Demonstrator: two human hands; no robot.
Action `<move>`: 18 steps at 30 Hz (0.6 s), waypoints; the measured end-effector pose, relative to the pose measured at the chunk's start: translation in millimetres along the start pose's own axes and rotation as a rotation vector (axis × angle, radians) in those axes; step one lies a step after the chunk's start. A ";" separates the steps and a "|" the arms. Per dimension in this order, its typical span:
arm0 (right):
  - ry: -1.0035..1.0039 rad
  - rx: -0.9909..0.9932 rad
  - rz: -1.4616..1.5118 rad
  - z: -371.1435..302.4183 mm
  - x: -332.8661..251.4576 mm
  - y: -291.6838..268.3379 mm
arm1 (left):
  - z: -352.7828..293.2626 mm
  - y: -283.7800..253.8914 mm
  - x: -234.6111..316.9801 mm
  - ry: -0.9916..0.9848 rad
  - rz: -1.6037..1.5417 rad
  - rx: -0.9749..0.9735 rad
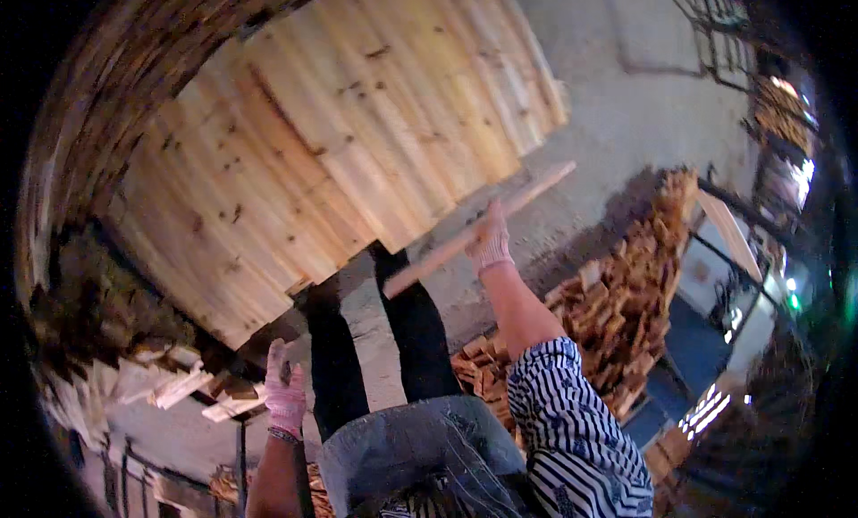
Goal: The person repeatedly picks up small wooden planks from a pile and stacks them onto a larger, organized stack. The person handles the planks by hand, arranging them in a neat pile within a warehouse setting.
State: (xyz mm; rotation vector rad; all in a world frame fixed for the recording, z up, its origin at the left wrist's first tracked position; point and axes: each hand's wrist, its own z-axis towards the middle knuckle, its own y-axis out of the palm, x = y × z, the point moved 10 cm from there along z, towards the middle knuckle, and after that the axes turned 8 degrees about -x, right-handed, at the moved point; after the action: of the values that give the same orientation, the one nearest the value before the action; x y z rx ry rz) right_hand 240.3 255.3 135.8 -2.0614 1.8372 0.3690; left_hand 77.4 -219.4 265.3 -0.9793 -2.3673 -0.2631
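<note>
My right hand, in a pale pinkish glove, is closed around the middle of a narrow wooden board. The board slants up to the right, just off the near edge of a wide layer of planks laid side by side. Over on the left, my left hand, gloved too, is held up with its fingers apart and nothing in it. It is nearest to the front left corner of the planks and some short wood pieces.
A large heap of wood offcuts lies on the concrete floor at the right. Stacked boards rise along the far left. Short wood pieces lie on a metal frame near my left hand. Another board leans beyond the heap.
</note>
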 end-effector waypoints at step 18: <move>-0.065 -0.262 -0.232 -37.8 1.4 80.7 | -3.8 62.2 33.0 -0.044 -0.141 0.025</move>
State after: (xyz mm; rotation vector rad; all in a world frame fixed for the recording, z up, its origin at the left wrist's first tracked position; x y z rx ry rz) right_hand 159.0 230.2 162.2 -2.3752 1.5590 0.6328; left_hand 103.5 -156.9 285.2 -0.8159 -2.4781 -0.2670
